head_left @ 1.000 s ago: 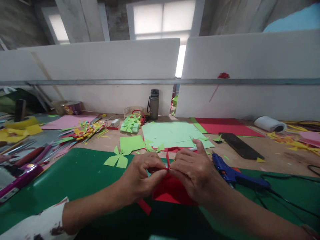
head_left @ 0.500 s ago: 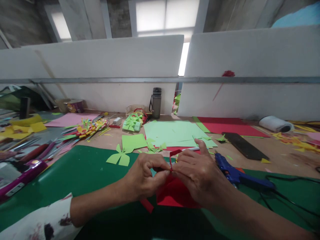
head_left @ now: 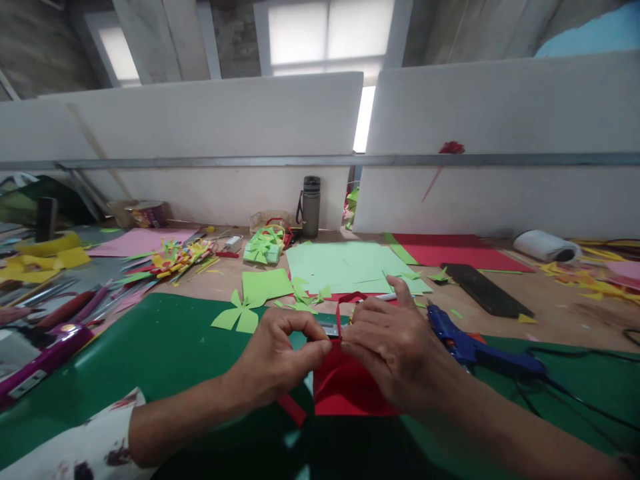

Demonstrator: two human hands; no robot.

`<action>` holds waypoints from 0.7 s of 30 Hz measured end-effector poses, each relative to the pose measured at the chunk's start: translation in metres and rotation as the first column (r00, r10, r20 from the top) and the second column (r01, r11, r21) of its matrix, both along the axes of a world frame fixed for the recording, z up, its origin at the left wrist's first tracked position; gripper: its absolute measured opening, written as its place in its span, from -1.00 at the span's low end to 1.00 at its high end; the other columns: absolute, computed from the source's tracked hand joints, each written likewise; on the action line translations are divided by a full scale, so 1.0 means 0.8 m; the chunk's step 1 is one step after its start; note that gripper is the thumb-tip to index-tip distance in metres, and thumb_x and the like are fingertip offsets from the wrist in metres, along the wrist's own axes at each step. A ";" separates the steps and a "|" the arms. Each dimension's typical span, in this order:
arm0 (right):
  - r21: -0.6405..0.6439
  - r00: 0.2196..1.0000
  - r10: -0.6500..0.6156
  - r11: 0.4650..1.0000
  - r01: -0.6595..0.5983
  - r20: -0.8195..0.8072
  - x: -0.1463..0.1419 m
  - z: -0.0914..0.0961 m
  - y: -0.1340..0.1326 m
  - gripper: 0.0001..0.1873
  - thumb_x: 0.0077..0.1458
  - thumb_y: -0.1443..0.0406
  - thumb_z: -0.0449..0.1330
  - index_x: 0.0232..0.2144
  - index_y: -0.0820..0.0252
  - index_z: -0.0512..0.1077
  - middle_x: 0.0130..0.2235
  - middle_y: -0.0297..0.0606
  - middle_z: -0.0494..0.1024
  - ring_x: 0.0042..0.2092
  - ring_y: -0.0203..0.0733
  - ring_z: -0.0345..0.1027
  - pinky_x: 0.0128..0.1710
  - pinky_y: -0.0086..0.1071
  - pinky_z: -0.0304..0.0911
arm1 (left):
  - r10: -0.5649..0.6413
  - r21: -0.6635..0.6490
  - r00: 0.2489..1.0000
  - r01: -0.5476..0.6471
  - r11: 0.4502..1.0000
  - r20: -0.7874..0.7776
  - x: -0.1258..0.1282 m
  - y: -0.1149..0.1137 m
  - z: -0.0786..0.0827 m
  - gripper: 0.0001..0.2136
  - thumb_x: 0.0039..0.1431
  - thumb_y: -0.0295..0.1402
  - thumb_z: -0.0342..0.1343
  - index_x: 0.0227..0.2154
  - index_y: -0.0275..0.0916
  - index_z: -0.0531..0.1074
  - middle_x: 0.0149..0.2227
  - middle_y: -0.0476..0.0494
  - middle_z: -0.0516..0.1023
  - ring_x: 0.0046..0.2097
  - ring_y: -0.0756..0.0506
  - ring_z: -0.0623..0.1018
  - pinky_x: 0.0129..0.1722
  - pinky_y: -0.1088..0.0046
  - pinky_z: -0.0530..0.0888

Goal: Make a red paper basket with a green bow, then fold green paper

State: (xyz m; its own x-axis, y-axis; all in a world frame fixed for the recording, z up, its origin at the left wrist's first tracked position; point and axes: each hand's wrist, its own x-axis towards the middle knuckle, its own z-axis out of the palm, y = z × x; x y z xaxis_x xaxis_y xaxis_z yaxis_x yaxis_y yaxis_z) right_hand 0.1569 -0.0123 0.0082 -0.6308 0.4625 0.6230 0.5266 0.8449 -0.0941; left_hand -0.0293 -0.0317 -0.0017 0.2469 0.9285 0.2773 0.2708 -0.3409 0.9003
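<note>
Over the green mat (head_left: 175, 347), my left hand (head_left: 285, 350) pinches the end of a red paper strip (head_left: 339, 317) between thumb and index finger. My right hand (head_left: 387, 343) grips the same strip close by, where it bends up into a loop. A thin white stick (head_left: 386, 297) shows above the right fingers; whether they hold it is unclear. Beneath both hands lies a red paper sheet (head_left: 353, 393), partly covered by the right hand. A small metallic piece (head_left: 329, 329) shows behind the fingertips. Another red strip (head_left: 291, 409) lies below my left wrist.
A blue glue gun (head_left: 467, 347) with a black cord lies right of my right hand. Beyond are a phone (head_left: 487, 290), pale green sheets (head_left: 345, 263), green cut-outs (head_left: 237, 313) and a bottle (head_left: 311, 207). At left lie a purple tool (head_left: 45, 363) and paper flowers (head_left: 180, 257).
My left fingertips have shifted slightly left, away from the right ones, and the metallic piece shows more between them. My right hand stays nearly in place.
</note>
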 end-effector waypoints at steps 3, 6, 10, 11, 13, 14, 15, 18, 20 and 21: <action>0.008 1.000 0.006 1.000 -0.006 0.002 0.000 0.001 0.001 -0.64 0.18 0.41 0.00 -0.64 0.18 0.35 -0.61 -0.45 0.34 -0.46 -0.33 0.20 0.12 0.04 -0.26 | 0.000 -0.022 0.999 -0.001 1.000 -0.036 -0.004 -0.001 -0.002 -0.86 0.00 -0.36 0.10 -0.55 -0.30 0.47 -0.53 -0.08 0.50 -0.43 -0.02 0.42 -0.37 0.48 0.33; -0.005 1.000 0.009 1.000 -0.009 0.002 0.000 0.000 0.003 -0.65 0.17 0.43 0.00 -0.64 0.18 0.35 -0.61 -0.45 0.33 -0.46 -0.33 0.20 0.13 0.04 -0.29 | -0.005 -0.031 0.998 0.003 1.000 -0.056 -0.008 0.001 -0.005 -0.86 0.03 -0.35 0.10 -0.53 -0.30 0.47 -0.50 -0.10 0.51 -0.41 -0.04 0.44 -0.35 0.46 0.35; -0.033 1.000 0.008 0.999 -0.009 -0.017 -0.001 -0.004 0.005 -0.65 0.15 0.44 0.01 -0.64 0.19 0.36 -0.60 -0.46 0.33 -0.46 -0.33 0.22 0.14 0.05 -0.36 | -0.015 -0.042 0.999 0.014 0.999 -0.036 -0.009 0.002 -0.007 -0.86 0.03 -0.35 0.10 -0.53 -0.31 0.45 -0.46 -0.12 0.52 -0.38 -0.05 0.45 -0.34 0.47 0.36; -0.037 1.000 0.006 0.999 -0.007 -0.021 -0.001 -0.004 0.006 -0.65 0.15 0.44 0.01 -0.65 0.20 0.36 -0.60 -0.46 0.33 -0.45 -0.33 0.22 0.14 0.06 -0.36 | -0.018 -0.045 0.999 0.016 0.999 -0.039 -0.010 0.002 -0.007 -0.86 0.03 -0.35 0.09 -0.51 -0.32 0.46 -0.47 -0.12 0.51 -0.39 -0.04 0.44 -0.35 0.47 0.35; -0.046 1.000 -0.001 0.999 0.000 -0.013 0.000 -0.005 0.007 -0.65 0.15 0.43 0.02 -0.65 0.20 0.36 -0.60 -0.45 0.34 -0.45 -0.33 0.23 0.14 0.06 -0.37 | -0.019 -0.043 0.998 0.016 0.999 -0.057 -0.010 0.002 -0.007 -0.84 0.04 -0.34 0.08 -0.49 -0.33 0.47 -0.48 -0.10 0.49 -0.41 -0.03 0.41 -0.39 0.49 0.33; -0.049 1.000 -0.005 0.999 0.005 -0.002 0.000 -0.005 0.008 -0.66 0.14 0.43 0.03 -0.65 0.20 0.36 -0.59 -0.45 0.35 -0.44 -0.32 0.24 0.13 0.06 -0.37 | -0.019 -0.042 0.998 0.016 0.999 -0.067 -0.010 0.002 -0.007 -0.83 0.04 -0.34 0.07 -0.47 -0.34 0.48 -0.49 -0.09 0.49 -0.42 -0.02 0.40 -0.41 0.50 0.32; -0.054 1.000 -0.009 0.998 0.010 0.014 0.000 -0.004 0.009 -0.67 0.14 0.43 0.04 -0.64 0.21 0.36 -0.59 -0.45 0.36 -0.43 -0.32 0.24 0.13 0.06 -0.36 | -0.021 -0.044 0.997 0.018 0.999 -0.075 -0.010 0.002 -0.007 -0.83 0.05 -0.34 0.07 -0.46 -0.35 0.49 -0.49 -0.08 0.48 -0.43 -0.01 0.39 -0.42 0.51 0.32; -0.071 0.999 -0.013 0.997 0.016 0.048 0.001 -0.002 0.010 -0.71 0.12 0.44 0.06 -0.62 0.20 0.38 -0.58 -0.44 0.39 -0.42 -0.30 0.25 0.12 0.06 -0.35 | -0.036 -0.043 0.996 0.032 0.999 -0.084 -0.012 0.004 -0.008 -0.82 0.06 -0.36 0.05 -0.42 -0.37 0.50 -0.50 -0.07 0.47 -0.44 0.00 0.38 -0.43 0.51 0.31; -0.075 0.998 -0.009 0.997 0.014 0.059 0.002 -0.002 0.011 -0.72 0.11 0.45 0.06 -0.61 0.20 0.38 -0.57 -0.44 0.41 -0.41 -0.29 0.26 0.12 0.06 -0.36 | -0.046 -0.020 0.994 0.044 0.999 -0.101 -0.013 0.005 -0.010 -0.82 0.06 -0.39 0.03 -0.41 -0.37 0.50 -0.49 -0.07 0.48 -0.43 0.00 0.39 -0.40 0.51 0.32; -0.076 0.998 -0.009 0.997 0.014 0.066 0.002 -0.002 0.011 -0.72 0.11 0.46 0.06 -0.61 0.20 0.38 -0.57 -0.43 0.41 -0.41 -0.29 0.26 0.12 0.06 -0.37 | -0.049 -0.002 0.992 0.049 0.999 -0.113 -0.014 0.006 -0.011 -0.82 0.07 -0.40 0.02 -0.40 -0.37 0.50 -0.48 -0.07 0.49 -0.42 0.00 0.41 -0.38 0.51 0.33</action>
